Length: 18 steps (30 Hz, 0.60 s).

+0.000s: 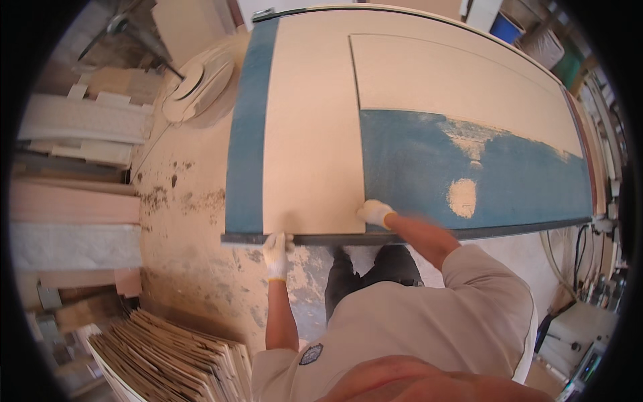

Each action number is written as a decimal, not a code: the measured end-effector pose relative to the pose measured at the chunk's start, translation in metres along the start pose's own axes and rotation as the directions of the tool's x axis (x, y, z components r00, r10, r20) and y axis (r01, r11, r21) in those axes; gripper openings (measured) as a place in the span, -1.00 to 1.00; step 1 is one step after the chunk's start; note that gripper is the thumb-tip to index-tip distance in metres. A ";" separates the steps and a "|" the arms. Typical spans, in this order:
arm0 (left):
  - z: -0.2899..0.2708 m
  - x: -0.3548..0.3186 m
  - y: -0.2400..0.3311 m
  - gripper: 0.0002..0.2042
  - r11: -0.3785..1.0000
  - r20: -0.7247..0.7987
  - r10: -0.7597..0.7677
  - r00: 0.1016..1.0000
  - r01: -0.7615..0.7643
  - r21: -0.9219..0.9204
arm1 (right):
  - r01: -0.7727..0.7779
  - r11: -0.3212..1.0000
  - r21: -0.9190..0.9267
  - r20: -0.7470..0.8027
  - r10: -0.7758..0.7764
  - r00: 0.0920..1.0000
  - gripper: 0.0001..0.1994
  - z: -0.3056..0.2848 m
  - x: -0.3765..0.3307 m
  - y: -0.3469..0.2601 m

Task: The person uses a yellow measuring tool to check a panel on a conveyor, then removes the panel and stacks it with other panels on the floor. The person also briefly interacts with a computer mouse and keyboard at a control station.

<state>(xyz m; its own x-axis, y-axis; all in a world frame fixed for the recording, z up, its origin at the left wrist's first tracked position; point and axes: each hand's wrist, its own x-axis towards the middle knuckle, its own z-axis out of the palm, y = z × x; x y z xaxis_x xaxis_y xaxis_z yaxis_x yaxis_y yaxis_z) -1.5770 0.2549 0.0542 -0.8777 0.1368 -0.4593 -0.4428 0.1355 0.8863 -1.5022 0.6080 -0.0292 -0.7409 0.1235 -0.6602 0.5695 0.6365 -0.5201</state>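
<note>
A long beige board [311, 127] lies lengthwise away from me across the blue-topped work table [415, 174]. At its near left corner, beside the dark table rail [321, 239], my left hand [276, 253] in a white glove has its fingers closed on the board's edge. Close to the near right corner, my right hand [375, 213], gloved too, is closed with bent fingers at the board's right edge. Whether anything small is inside the right hand is hidden. A larger beige sheet [462, 74] covers the far right of the table, a thin gap separating it from the board.
Sawdust patches [462, 197] lie on the blue surface. Stacked boards [74, 201] line the left side, and thin sheets [167, 355] are piled at lower left. A round dusty base with a pole [184, 87] stands left of the table. A blue bin [507, 28] is at far right.
</note>
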 end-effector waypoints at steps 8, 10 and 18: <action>0.345 0.202 0.132 -0.48 0.899 0.471 0.131 0.872 -0.305 0.315 | 0.367 0.930 0.018 0.163 -0.365 0.917 -0.63 -0.010 0.010 -0.024; 0.425 0.233 0.132 -0.40 0.406 0.385 0.385 0.839 -0.528 0.746 | 0.097 0.965 0.244 0.361 -0.183 0.915 -0.62 -0.044 -0.003 0.000; 0.541 0.291 0.129 -0.22 0.515 -0.222 0.218 0.950 0.081 0.853 | -0.255 0.379 0.890 0.241 0.084 0.967 -0.69 -0.247 -0.093 0.273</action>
<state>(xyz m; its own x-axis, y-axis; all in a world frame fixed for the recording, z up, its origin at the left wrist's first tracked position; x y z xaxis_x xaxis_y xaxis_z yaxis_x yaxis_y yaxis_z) -1.7903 0.8435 0.0035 -0.9713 -0.0581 -0.2306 -0.1427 0.9182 0.3696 -1.3653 0.9583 0.0237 -0.5826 -0.0100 -0.8127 0.7210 -0.4678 -0.5112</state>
